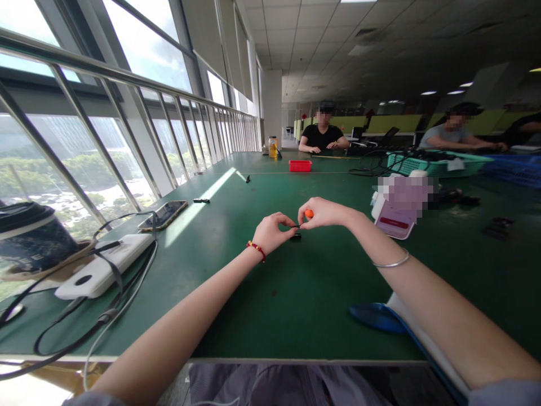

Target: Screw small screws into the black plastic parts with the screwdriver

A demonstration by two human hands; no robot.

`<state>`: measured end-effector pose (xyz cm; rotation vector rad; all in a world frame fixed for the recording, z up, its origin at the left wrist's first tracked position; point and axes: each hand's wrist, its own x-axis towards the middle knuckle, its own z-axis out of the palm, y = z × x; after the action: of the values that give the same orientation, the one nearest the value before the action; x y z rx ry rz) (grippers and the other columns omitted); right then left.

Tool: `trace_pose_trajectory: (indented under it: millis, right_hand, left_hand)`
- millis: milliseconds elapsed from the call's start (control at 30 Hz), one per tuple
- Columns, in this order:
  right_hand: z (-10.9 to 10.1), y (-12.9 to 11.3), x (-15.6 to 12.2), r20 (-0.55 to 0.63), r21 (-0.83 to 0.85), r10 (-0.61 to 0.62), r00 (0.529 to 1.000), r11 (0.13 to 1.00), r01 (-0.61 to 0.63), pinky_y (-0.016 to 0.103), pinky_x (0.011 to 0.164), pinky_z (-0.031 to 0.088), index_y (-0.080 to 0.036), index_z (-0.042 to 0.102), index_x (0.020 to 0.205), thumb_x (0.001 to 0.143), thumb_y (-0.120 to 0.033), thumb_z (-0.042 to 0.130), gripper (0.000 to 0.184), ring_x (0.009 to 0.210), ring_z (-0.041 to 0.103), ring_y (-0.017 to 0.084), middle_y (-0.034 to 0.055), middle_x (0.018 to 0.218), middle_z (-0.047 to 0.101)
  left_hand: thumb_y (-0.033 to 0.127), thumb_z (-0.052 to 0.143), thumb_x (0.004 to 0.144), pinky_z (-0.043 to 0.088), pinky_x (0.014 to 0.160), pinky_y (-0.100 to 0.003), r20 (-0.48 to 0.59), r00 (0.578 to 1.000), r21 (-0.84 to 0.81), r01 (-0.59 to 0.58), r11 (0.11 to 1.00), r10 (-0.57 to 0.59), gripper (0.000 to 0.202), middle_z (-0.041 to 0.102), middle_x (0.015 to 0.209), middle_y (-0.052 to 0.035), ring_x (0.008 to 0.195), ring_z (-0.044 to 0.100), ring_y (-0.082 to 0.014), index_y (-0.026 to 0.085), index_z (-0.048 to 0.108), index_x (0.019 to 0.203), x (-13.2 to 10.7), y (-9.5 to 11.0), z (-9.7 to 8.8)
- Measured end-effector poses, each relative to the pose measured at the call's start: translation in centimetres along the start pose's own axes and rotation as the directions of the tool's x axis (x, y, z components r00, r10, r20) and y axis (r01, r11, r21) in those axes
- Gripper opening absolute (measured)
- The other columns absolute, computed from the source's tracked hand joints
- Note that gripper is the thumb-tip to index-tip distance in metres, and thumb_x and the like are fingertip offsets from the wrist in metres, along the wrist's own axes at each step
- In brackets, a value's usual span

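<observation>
Where daylight falls from the left, a long matte-green surface (228, 316) fills most of the view, bordered on that side by a silver metal railing (139, 84). At its far end sits a person in a black short-sleeved top (323, 137), with another person in a grey top (446, 134) farther right. Next in size come a mint-green plastic basket (439, 166) with dark cables in it and a blue plastic basket (518, 169) just beside it. Near the left edge stand a dark blue cup with a black lid (38, 239) and, close by, a long white rounded block (131, 248) among loose cables. A pale phone with a pinkish screen (395, 221) is beyond the right forearm; a dark flat phone (169, 214) lies near the railing.

Over the middle of the surface, the left hand (273, 232) and right hand (325, 213) meet almost fingertip to fingertip. Farther off are a small red rectangular tray (300, 166) and an amber jar (273, 148). Smaller again, a little black part (296, 237) lies just below the fingertips. The right grip is curled around a rounded orange object (309, 213), while the left grip is pinched together on a thin dark piece (297, 226), its details too small to tell.
</observation>
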<state>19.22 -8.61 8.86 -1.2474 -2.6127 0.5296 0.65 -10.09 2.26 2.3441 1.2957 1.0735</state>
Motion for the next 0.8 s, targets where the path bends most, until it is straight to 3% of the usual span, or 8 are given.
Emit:
trace_pose_trajectory:
  millis: [133, 233, 300, 367, 433, 500, 600, 800]
  right_hand:
    - [0.0, 0.1, 0.0, -0.007, -0.013, -0.015, 1.000, 1.000, 0.015, 0.022, 0.056, 0.036, -0.018, 0.067, 0.078, 0.065, -0.030, 0.062, 0.018, 0.060, 0.049, 0.010, -0.0028, 0.068, 0.057]
    - [0.0, 0.8, 0.3, -0.198, -0.056, 0.002, 0.980, 0.998, -0.013, 0.022, 0.058, 0.035, -0.019, 0.063, 0.090, 0.070, -0.032, 0.059, 0.024, 0.062, 0.049, 0.010, -0.0019, 0.073, 0.057]
    - [0.3, 1.4, 0.5, -0.364, -0.112, 0.023, 0.931, 0.991, -0.069, 0.023, 0.060, 0.035, -0.020, 0.059, 0.100, 0.076, -0.025, 0.052, 0.026, 0.068, 0.051, 0.012, 0.0002, 0.082, 0.060]
    - [1.0, 2.1, 0.8, -0.434, -0.194, 0.019, 0.901, 0.974, -0.114, 0.025, 0.065, 0.037, -0.021, 0.055, 0.108, 0.078, -0.018, 0.046, 0.032, 0.077, 0.054, 0.015, 0.0034, 0.094, 0.061]
    - [2.0, 2.7, 1.0, -0.406, -0.308, 0.017, 0.914, 0.939, -0.154, 0.028, 0.070, 0.038, -0.020, 0.053, 0.110, 0.077, -0.014, 0.044, 0.034, 0.085, 0.055, 0.018, 0.0071, 0.105, 0.059]
    - [3.2, 3.3, 1.2, -0.303, -0.394, 0.065, 0.951, 0.900, -0.187, 0.030, 0.074, 0.039, -0.019, 0.050, 0.113, 0.079, -0.014, 0.042, 0.036, 0.090, 0.055, 0.020, 0.0095, 0.110, 0.056]
    - [4.9, 4.0, 1.3, -0.220, -0.416, 0.093, 0.971, 0.891, -0.179, 0.029, 0.076, 0.040, -0.020, 0.051, 0.109, 0.077, -0.008, 0.043, 0.035, 0.093, 0.056, 0.020, 0.0082, 0.107, 0.058]
    - [5.9, 4.2, 1.4, -0.207, -0.438, 0.128, 0.970, 0.874, -0.208, 0.032, 0.080, 0.040, -0.018, 0.051, 0.107, 0.078, -0.003, 0.038, 0.035, 0.098, 0.054, 0.022, 0.0106, 0.106, 0.058]
  left_hand:
    - [0.033, 0.063, 0.073, 0.048, 0.076, -0.027, 0.001, 1.000, 0.008, -0.001, 1.000, 0.001, 0.016, 0.067, 0.086, -0.0019, 0.079, 0.062, -0.0164, 0.019, 0.071, 0.077, 0.0, 0.1, -0.1]
    - [0.034, 0.062, 0.073, 0.048, 0.079, -0.027, 0.003, 1.000, 0.029, 0.020, 0.999, -0.020, 0.017, 0.067, 0.086, -0.0018, 0.080, 0.062, -0.0167, 0.020, 0.071, 0.078, -0.1, 0.2, -0.1]
    - [0.034, 0.062, 0.073, 0.048, 0.081, -0.028, 0.051, 0.999, 0.060, 0.013, 0.998, -0.016, 0.016, 0.067, 0.089, -0.0015, 0.083, 0.062, -0.0173, 0.021, 0.071, 0.077, -0.2, 0.3, 0.1]
    - [0.034, 0.064, 0.071, 0.048, 0.084, -0.029, 0.118, 0.993, 0.107, -0.009, 0.994, -0.004, 0.014, 0.067, 0.094, -0.0009, 0.087, 0.062, -0.0184, 0.023, 0.072, 0.074, -0.3, 0.3, 0.4]
    - [0.032, 0.065, 0.069, 0.047, 0.086, -0.030, 0.165, 0.986, 0.166, -0.028, 0.986, 0.000, 0.011, 0.066, 0.099, -0.0005, 0.091, 0.061, -0.0199, 0.024, 0.072, 0.072, -0.5, 0.4, 0.7]
    - [0.031, 0.064, 0.069, 0.047, 0.087, -0.032, 0.182, 0.983, 0.218, -0.031, 0.976, -0.009, 0.011, 0.066, 0.101, -0.0007, 0.093, 0.060, -0.0213, 0.024, 0.072, 0.073, -0.7, 0.4, 1.0]
    - [0.029, 0.062, 0.070, 0.048, 0.085, -0.033, 0.189, 0.982, 0.254, -0.023, 0.967, -0.027, 0.012, 0.067, 0.097, -0.0018, 0.093, 0.060, -0.0225, 0.024, 0.072, 0.075, -0.8, 0.6, 1.2]
    - [0.029, 0.061, 0.070, 0.049, 0.081, -0.029, 0.158, 0.985, 0.260, 0.026, 0.965, -0.069, 0.014, 0.068, 0.093, -0.0029, 0.086, 0.062, -0.0207, 0.023, 0.072, 0.075, 0.0, -0.4, 0.6]
